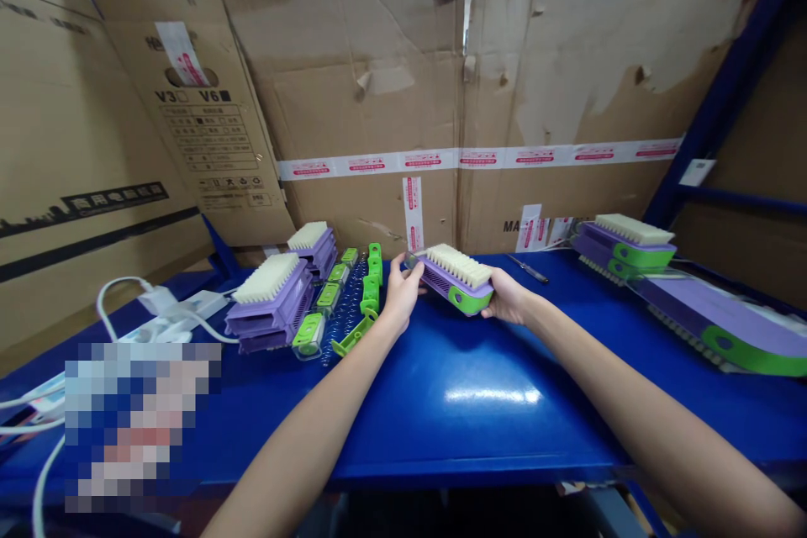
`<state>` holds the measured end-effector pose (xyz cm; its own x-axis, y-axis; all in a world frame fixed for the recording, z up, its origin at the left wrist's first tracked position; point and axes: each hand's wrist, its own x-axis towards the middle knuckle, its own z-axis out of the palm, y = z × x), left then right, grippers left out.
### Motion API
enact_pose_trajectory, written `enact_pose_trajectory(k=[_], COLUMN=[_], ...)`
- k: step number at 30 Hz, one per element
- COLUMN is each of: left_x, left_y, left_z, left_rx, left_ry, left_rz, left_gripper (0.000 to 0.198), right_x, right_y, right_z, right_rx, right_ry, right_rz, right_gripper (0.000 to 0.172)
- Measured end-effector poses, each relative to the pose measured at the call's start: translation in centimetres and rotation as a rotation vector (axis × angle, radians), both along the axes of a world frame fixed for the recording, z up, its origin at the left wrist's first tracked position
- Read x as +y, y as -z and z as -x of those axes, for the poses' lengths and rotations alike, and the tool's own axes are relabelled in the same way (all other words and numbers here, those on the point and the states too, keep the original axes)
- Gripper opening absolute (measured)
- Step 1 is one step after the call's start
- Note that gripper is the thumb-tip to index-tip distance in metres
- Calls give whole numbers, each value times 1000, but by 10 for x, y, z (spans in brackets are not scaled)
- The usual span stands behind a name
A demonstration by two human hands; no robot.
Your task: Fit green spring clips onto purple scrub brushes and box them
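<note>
Between my two hands is a purple brush (457,277) with cream bristles facing up and a green end piece towards me. My left hand (403,290) closes on its far left end, where a clear part shows. Fingers of my right hand (508,296) wrap round its right end, and some of them are hidden behind it. Left of my left forearm lie green clips (371,277), a row of small green pieces in clear housings (328,298) and dark coiled springs (345,311). Farther left, purple brush bodies (268,303) with cream bristles are stacked.
Finished-looking purple and green brushes (630,248) lie stacked at the right, beside a longer purple piece (712,311). A screwdriver (530,269) rests at the back. White cables and a power strip (202,303) occupy the left. Cardboard walls (353,84) enclose the blue table (441,429).
</note>
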<state>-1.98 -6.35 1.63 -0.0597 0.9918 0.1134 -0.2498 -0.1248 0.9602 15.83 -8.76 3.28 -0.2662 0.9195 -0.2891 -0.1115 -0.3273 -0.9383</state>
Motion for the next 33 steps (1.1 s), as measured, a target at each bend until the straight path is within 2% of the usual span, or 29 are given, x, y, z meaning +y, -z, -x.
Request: enact_pose_trajectory(k=[4,7,9,12,14,15,17,19,21,23,25,27,30,33], left_x=[0,-2,-4,-6,-6,-6,-3,0,4,7,7,2,-9,-18], left_y=[0,-4,-7,-11,-13,-13,-13,-12,-10,-7,-3,1,4,6], left_z=[-1,0,0,0,0,0,2,5,7,9,10,9,6,3], left_rx=[-105,-210,-285,-396,-408,-380,-266,-122,10,156,367,650,1076,1330], left_ry=[40,45,78,154,180,180,133,32,-72,-150,-205,-207,-125,-59], left_rz=[45,14,-17,-81,-106,-98,-27,76,130,73,-112,-372,-654,-712], left_gripper=[47,51,53,52,50,48,43,36,31,33,39,50,61,64], right_x=[-2,-2,-3,-8,-11,-12,-12,-11,-12,-14,-18,-21,-25,-29], right_y=[0,0,0,-2,-4,-4,-6,-7,-8,-9,-8,-7,-5,-8], right_z=[2,1,1,3,5,6,9,11,12,13,15,17,20,22], right_rx=[-12,82,206,337,326,285,121,-161,-581,-1048,-1415,-1608,-1702,-1695], right_ry=[22,-11,-74,-249,-324,-312,-198,-3,207,342,332,247,176,118], right_rz=[-41,-46,-26,-3,-25,-59,-161,-331,-532,-675,-702,-688,-678,-672], right_gripper=[35,45,52,61,63,61,58,56,56,57,56,56,58,61])
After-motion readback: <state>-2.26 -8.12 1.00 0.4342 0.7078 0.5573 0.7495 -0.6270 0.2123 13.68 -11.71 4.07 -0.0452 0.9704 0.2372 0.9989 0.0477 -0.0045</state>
